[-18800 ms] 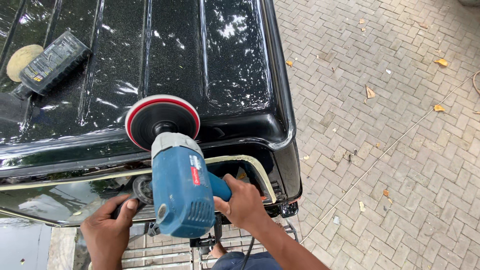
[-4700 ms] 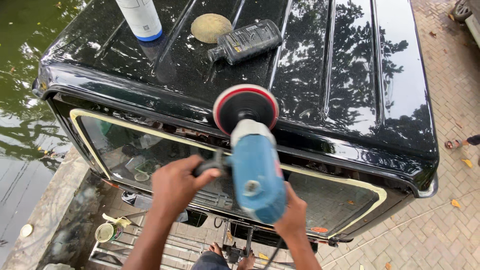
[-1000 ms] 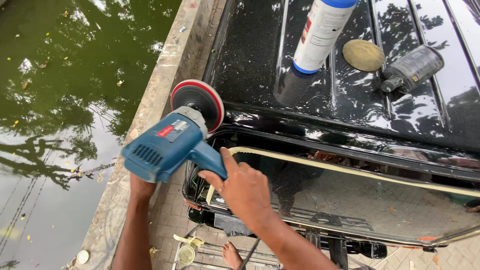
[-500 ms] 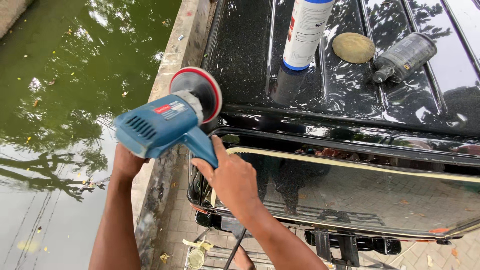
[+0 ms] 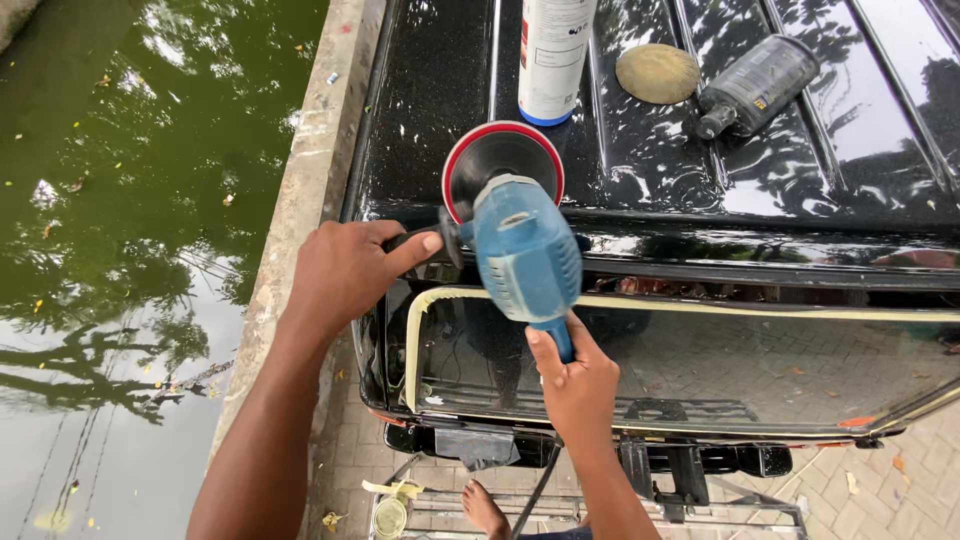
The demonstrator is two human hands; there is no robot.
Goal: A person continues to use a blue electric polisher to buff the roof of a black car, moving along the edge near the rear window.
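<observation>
A blue electric polisher (image 5: 525, 250) with a red-rimmed round pad (image 5: 503, 172) rests on the rear left corner of a glossy black car roof (image 5: 790, 195). My left hand (image 5: 345, 270) grips the polisher's black side handle. My right hand (image 5: 573, 378) is closed around its rear blue handle, over the rear window (image 5: 700, 365). The pad lies flat on the paint just behind a white spray can (image 5: 555, 55).
A tan round foam pad (image 5: 657, 72) and a dark bottle (image 5: 755, 85) lie on the roof to the right. A concrete kerb (image 5: 300, 200) borders green water (image 5: 130, 230) on the left. A metal ladder (image 5: 600, 505) and my bare foot (image 5: 487, 505) are below.
The polisher swung from beyond the roof's left edge, tilted, onto the roof, pad now flat on the paint. My left hand shifted onto the side handle. The view moved right.
</observation>
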